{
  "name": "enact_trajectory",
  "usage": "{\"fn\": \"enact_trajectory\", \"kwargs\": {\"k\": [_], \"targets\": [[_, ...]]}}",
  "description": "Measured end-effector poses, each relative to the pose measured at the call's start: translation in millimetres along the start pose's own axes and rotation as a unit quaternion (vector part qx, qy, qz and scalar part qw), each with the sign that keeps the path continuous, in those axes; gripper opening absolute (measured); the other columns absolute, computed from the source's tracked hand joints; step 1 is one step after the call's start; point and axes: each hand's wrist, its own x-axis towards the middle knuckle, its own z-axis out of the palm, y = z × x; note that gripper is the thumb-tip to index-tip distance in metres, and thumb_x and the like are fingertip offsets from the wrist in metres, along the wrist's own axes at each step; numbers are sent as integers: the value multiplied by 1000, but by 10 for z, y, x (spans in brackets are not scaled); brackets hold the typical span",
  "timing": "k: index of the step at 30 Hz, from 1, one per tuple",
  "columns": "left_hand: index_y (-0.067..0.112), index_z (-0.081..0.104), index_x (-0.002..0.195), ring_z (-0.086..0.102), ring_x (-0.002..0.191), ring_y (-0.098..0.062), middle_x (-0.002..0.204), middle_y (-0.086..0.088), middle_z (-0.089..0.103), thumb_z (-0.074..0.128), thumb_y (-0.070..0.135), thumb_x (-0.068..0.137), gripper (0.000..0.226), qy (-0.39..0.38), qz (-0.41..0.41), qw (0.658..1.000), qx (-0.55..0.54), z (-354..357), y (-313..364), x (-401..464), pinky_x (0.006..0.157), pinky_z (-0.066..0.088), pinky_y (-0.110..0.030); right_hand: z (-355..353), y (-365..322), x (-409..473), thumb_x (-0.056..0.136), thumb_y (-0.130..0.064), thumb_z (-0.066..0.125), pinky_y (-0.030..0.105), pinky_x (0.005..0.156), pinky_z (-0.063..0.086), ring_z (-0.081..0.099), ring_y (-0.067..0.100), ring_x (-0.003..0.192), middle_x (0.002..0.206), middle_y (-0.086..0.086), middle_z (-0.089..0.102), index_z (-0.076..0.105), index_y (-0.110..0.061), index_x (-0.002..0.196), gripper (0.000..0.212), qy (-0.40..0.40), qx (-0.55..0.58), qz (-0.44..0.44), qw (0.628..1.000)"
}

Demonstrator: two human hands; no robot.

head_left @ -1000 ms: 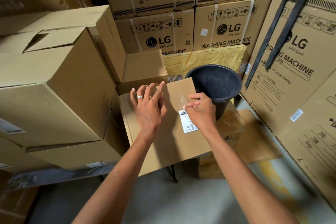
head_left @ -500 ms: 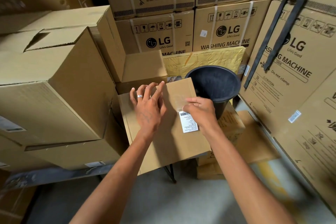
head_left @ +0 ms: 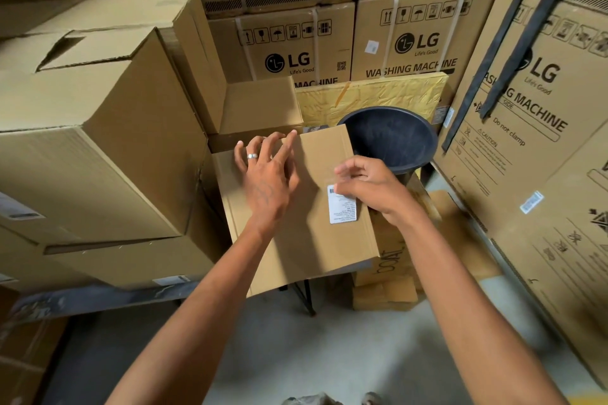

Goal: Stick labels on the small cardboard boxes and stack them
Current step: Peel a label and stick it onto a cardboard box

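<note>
A flat brown cardboard box (head_left: 306, 240) lies on a small stand in front of me. A white label (head_left: 342, 207) with a barcode and clear tape lies on the box's right part. My left hand (head_left: 268, 174), wearing a ring, rests flat on the box's upper left with fingers spread. My right hand (head_left: 368, 186) presses its fingers on the label's top end, covering part of it.
A black bucket (head_left: 391, 138) stands just behind the box at the right. Large cardboard boxes (head_left: 98, 141) rise at the left, and washing machine cartons (head_left: 411, 39) wall the back and right. Small boxes (head_left: 388, 286) sit on the floor under the stand.
My right hand has slid a little up along the label's top end, rubbing the tape down. My left hand has stayed in place on the box.
</note>
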Motion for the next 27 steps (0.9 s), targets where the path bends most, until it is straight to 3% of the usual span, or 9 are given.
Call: {"fn": "enact_trajectory", "kwargs": {"k": [5,9,13,16,20,27], "targets": [[38,54,143,48,130,-25,136,3,61,43,34,96,48,-9,0,1000,1,4,-12,9,122,17,-51,-61,38,-49,77,11,72,46,85,61,70,21,107,112,7,69,58,-24,121,58,-49,-48,-43,997],[37,54,143,47,132,-24,139,5,59,44,40,100,45,-9,1,1000,-6,-14,3,9,122,16,-51,-43,75,-65,78,16,69,38,82,61,73,15,100,104,11,73,45,-34,146,88,-66,-29,-92,993],[37,53,145,42,136,-24,141,6,56,46,55,98,50,-28,-7,999,-32,-38,-3,46,123,12,-51,-96,65,-81,78,15,75,35,92,60,74,14,104,100,17,75,40,-25,152,91,-87,-13,-112,990],[40,51,146,39,138,-24,143,7,53,49,65,93,59,-46,-10,998,-32,-22,-9,69,124,9,-51,-122,67,-95,78,11,79,36,95,58,74,18,104,100,20,75,35,-27,155,97,-97,-7,-118,988],[40,54,143,41,137,-24,142,8,52,54,69,87,63,-37,-5,998,-53,4,-22,98,123,10,-53,-165,77,-133,74,8,85,43,87,62,76,27,96,99,19,76,31,-31,157,106,-93,26,-116,988],[39,55,142,40,138,-27,148,3,49,51,65,92,56,-43,35,998,-34,11,-19,116,122,12,-55,-219,69,-235,72,3,89,38,82,63,77,23,93,95,12,78,37,-26,155,102,-75,42,-130,988]]}}
